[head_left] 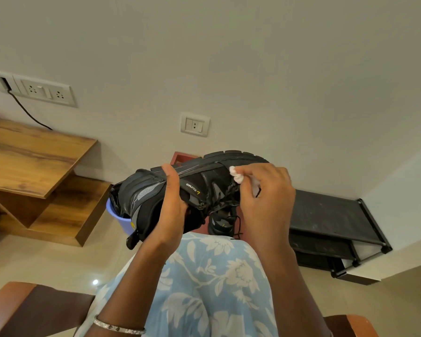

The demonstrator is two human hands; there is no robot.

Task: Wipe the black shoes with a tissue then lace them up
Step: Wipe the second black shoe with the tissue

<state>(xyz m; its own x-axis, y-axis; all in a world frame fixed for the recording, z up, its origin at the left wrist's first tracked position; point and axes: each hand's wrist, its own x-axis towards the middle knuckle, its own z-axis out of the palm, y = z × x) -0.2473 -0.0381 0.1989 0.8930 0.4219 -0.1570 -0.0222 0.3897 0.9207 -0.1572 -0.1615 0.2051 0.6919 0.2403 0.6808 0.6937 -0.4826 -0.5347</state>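
A black shoe (204, 176) with grey panels is held up on its side in front of me, sole facing away, toe to the right. My left hand (171, 205) grips it around the middle, thumb over the sole edge. Against the shoe's side near the toe, my right hand (263, 193) presses a crumpled white tissue (236, 175) between its fingertips. Loose black laces hang under the shoe. The second black shoe (220, 223) stands on the floor below, mostly hidden behind my hands.
A wooden desk with a lower shelf (34, 161) stands at the left. A blue bucket (118, 220) sits behind the held shoe. A black shoe rack (331, 215) runs along the wall at right. My lap in blue floral cloth (212, 276) fills the foreground.
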